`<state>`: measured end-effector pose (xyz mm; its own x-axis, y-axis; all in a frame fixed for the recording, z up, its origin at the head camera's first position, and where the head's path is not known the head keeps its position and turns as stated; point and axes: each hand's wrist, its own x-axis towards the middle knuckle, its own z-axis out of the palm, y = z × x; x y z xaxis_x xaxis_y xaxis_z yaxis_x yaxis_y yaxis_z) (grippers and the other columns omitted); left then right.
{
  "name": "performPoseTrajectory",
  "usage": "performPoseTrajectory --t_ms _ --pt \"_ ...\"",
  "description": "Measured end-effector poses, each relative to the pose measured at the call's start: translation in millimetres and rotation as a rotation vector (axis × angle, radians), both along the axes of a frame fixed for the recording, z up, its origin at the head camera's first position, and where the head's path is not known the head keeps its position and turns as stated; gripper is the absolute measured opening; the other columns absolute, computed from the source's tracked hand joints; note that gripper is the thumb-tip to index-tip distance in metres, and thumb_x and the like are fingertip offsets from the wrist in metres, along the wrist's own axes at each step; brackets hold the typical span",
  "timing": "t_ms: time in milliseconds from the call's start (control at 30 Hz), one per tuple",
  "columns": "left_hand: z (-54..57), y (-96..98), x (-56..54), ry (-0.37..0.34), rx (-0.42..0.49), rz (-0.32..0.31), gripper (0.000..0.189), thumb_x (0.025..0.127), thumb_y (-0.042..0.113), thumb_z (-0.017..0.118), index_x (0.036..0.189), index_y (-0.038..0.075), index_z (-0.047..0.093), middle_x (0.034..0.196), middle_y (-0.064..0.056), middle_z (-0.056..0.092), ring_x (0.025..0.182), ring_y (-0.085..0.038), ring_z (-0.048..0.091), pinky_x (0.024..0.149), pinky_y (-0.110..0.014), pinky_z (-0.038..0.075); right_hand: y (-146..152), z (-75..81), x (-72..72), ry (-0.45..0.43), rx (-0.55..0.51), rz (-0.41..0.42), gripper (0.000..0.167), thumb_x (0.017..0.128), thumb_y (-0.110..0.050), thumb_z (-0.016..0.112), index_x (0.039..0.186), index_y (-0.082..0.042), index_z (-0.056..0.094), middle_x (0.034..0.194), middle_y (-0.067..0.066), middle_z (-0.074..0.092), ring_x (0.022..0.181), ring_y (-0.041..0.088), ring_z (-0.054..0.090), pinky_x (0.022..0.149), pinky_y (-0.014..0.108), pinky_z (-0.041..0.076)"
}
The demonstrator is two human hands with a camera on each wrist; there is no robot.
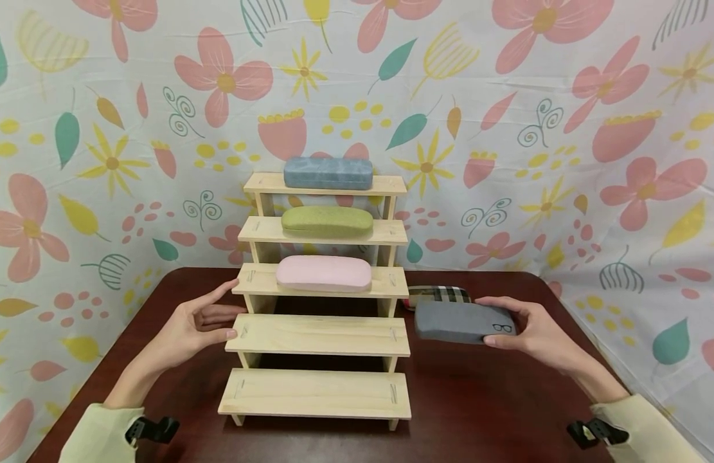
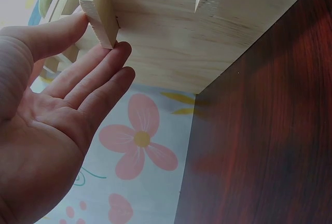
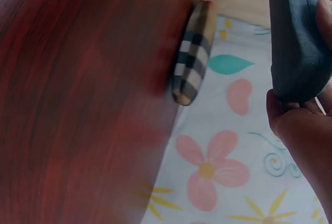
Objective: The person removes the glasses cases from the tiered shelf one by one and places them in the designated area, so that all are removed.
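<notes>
My right hand pinches the right end of a grey-blue glasses case with a small glasses print. It holds the case to the right of a light wooden tiered stand, raised over the table in the right wrist view. At the stand's left side, my left hand touches the edges of the steps; its extended thumb and fingers meet a board end in the left wrist view. Blue, green and pink glasses cases lie on the three upper steps.
A plaid case lies on the dark red-brown table, behind the held case and beside the stand. Flower-printed cloth hangs behind the table. The stand's two lower steps are bare wood.
</notes>
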<state>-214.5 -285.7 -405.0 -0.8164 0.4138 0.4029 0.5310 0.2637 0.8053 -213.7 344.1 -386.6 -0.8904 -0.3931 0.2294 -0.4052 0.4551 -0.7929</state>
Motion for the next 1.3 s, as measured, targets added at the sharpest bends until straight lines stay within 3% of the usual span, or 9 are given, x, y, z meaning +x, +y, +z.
performPoseTrajectory --t_ms 200,667,867,1300 --pt "0.4 0.3 0.4 -0.011 -0.004 0.007 0.089 0.089 -0.008 0.081 0.165 0.007 0.036 0.123 -0.026 0.072 0.115 -0.013 0.071 0.092 -0.034 0.06 1 -12.9 -11.0 -0.02 -0.013 0.02 0.061 0.091 -0.007 0.084 0.147 -0.005 0.06 0.141 0.02 0.059 0.098 0.02 0.066 0.077 0.029 0.056" --pt "-0.1 -0.1 -0.4 -0.002 0.003 0.003 0.09 0.088 -0.01 0.08 0.164 0.004 0.035 0.125 -0.029 0.07 0.115 -0.013 0.071 0.091 -0.029 0.059 -1 -38.7 -35.1 -0.043 0.03 0.021 0.062 0.091 -0.013 0.086 0.147 -0.004 0.06 0.133 0.017 0.063 0.1 0.02 0.065 0.081 0.028 0.055" --pt "-0.1 -0.3 0.4 -0.008 0.0 0.005 0.089 0.089 -0.009 0.08 0.164 0.006 0.036 0.124 -0.026 0.071 0.115 -0.014 0.071 0.091 -0.035 0.06 0 -48.0 -41.6 -0.039 0.045 0.019 0.064 0.09 -0.014 0.086 0.147 0.0 0.059 0.128 0.017 0.064 0.096 0.02 0.063 0.078 0.029 0.055" --pt "0.8 0.5 0.8 -0.006 0.002 0.004 0.089 0.088 -0.01 0.08 0.164 0.004 0.036 0.127 -0.03 0.069 0.116 -0.014 0.071 0.092 -0.035 0.059 -1 -59.4 -47.3 -0.087 0.034 0.003 0.066 0.091 -0.015 0.086 0.148 0.001 0.058 0.126 0.017 0.066 0.098 0.021 0.066 0.079 0.03 0.056"
